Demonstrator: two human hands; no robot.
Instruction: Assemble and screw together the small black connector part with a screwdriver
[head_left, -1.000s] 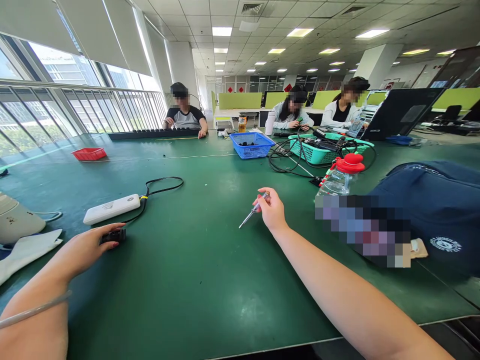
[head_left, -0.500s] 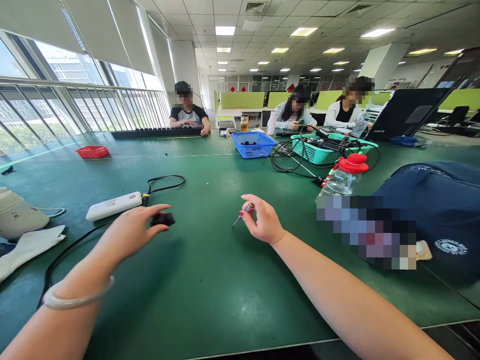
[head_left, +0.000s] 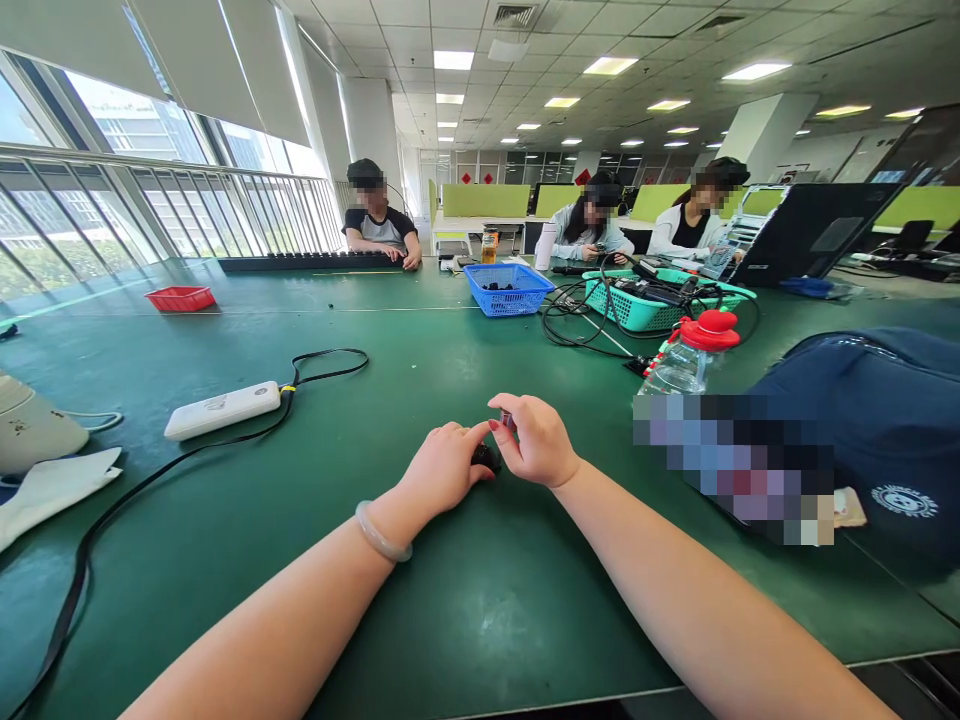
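Fingers and thumb of my left hand [head_left: 444, 466] close round a small black block-like part [head_left: 486, 458], mostly covered by the hand, low over the green table [head_left: 420, 630]. Just to its right, my right hand [head_left: 541, 442] pinches a small screwdriver [head_left: 507, 418] by its handle. The screwdriver's shaft and tip are hidden behind the fingers, so whether it touches the black part cannot be seen. My two hands almost meet, with the left index fingertip beside the right thumb.
A white power strip [head_left: 223, 410] with a black cord lies left. Farther back are a red tray [head_left: 180, 299], a blue basket [head_left: 508, 302] and a teal basket [head_left: 637, 316] of cables. A red-capped bottle [head_left: 679, 368] and dark blue bag [head_left: 862, 420] stand right. Several people sit opposite.
My left hand has carried the black part rightward from near the power strip to the screwdriver. My right hand has barely moved, and the screwdriver's shaft is now out of sight.
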